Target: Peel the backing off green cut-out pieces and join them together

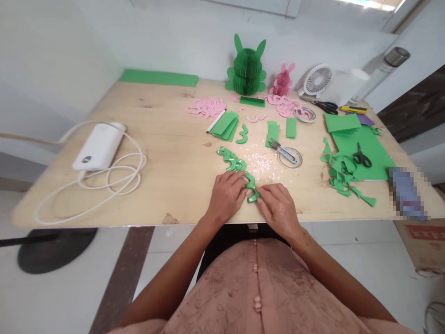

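Observation:
A green paper cutout (pixel 251 198) with wavy edges and small white strips on it lies near the table's front edge, between my hands. My left hand (pixel 226 195) has its fingers bent together at the cutout's left side. From the right, my right hand (pixel 280 208) pinches its edge with thumb and fingertip. Just beyond my left hand lie more green cutouts with white strips (pixel 231 160), overlapping one another. Scattered white paper bits (pixel 259 160) are beside them. Thread snips (pixel 287 152) with pale blue handles rest across a thin ring to the right.
Green paper scraps (pixel 342 171) and black scissors (pixel 362 157) lie right, by green sheets (pixel 373 146). Behind stand a green honeycomb paper figure (pixel 246 72), a pink one (pixel 282 82) and a small fan (pixel 318 80). A white power bank (pixel 99 146) with looped cable sits left.

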A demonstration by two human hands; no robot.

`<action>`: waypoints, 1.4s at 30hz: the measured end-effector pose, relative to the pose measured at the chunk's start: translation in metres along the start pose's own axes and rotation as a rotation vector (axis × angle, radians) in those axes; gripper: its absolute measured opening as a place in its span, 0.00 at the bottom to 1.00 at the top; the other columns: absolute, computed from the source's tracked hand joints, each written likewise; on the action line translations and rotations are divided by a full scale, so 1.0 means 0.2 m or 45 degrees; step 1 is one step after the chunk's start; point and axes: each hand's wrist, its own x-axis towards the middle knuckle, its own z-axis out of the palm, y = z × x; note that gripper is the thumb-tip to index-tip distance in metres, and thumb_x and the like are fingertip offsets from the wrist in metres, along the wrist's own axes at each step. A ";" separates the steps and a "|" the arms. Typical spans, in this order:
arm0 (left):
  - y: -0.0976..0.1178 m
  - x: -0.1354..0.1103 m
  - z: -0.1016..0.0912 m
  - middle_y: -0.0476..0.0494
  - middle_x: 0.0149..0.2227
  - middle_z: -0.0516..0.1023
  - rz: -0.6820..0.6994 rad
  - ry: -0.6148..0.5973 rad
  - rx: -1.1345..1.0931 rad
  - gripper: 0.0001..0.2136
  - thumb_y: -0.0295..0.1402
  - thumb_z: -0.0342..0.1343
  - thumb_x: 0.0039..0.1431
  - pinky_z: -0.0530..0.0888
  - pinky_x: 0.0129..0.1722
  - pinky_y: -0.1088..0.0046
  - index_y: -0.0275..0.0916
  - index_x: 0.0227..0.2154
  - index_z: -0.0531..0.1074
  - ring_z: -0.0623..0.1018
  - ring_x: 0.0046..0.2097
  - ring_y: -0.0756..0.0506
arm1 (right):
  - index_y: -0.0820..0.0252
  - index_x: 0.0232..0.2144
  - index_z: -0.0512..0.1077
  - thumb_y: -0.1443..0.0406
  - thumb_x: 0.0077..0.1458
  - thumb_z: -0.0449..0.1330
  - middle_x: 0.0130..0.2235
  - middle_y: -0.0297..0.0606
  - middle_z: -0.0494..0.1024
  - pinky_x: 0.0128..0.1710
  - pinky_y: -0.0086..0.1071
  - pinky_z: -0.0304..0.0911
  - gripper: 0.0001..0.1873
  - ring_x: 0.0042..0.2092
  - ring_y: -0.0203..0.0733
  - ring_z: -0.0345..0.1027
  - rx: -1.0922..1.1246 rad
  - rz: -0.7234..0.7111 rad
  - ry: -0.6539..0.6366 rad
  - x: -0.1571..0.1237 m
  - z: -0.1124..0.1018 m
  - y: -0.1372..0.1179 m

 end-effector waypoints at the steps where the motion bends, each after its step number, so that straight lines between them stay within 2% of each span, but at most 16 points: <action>1: 0.00 0.00 0.00 0.45 0.49 0.74 -0.005 0.007 -0.010 0.07 0.29 0.51 0.56 0.65 0.48 0.60 0.41 0.36 0.72 0.70 0.50 0.40 | 0.61 0.45 0.71 0.65 0.59 0.50 0.41 0.45 0.73 0.41 0.40 0.59 0.15 0.42 0.47 0.63 -0.004 -0.001 -0.002 0.00 0.00 0.00; 12: -0.01 -0.01 -0.01 0.43 0.46 0.75 -0.013 0.092 -0.093 0.07 0.29 0.53 0.55 0.66 0.49 0.62 0.40 0.38 0.72 0.69 0.50 0.41 | 0.63 0.47 0.69 0.64 0.59 0.50 0.42 0.46 0.73 0.41 0.40 0.59 0.16 0.43 0.47 0.62 -0.009 0.027 0.053 -0.01 0.00 0.00; 22: 0.00 -0.02 0.01 0.45 0.30 0.76 -0.057 0.175 0.082 0.04 0.33 0.55 0.55 0.66 0.43 0.62 0.40 0.28 0.74 0.73 0.39 0.43 | 0.62 0.44 0.70 0.61 0.59 0.50 0.41 0.45 0.74 0.42 0.41 0.55 0.16 0.44 0.48 0.61 -0.074 0.114 0.037 0.02 0.01 -0.02; 35: 0.01 -0.01 0.01 0.45 0.30 0.76 -0.034 0.179 0.098 0.05 0.32 0.55 0.55 0.65 0.42 0.62 0.41 0.28 0.75 0.72 0.38 0.42 | 0.62 0.44 0.70 0.60 0.57 0.52 0.42 0.43 0.73 0.42 0.40 0.54 0.16 0.44 0.48 0.60 -0.006 0.112 0.038 0.03 -0.01 0.00; 42: 0.02 -0.02 0.01 0.45 0.31 0.76 -0.040 0.161 0.088 0.05 0.33 0.55 0.55 0.65 0.42 0.61 0.41 0.28 0.75 0.72 0.39 0.42 | 0.61 0.43 0.70 0.60 0.58 0.52 0.40 0.43 0.73 0.41 0.40 0.53 0.15 0.43 0.48 0.59 -0.103 0.129 0.037 0.04 0.00 -0.02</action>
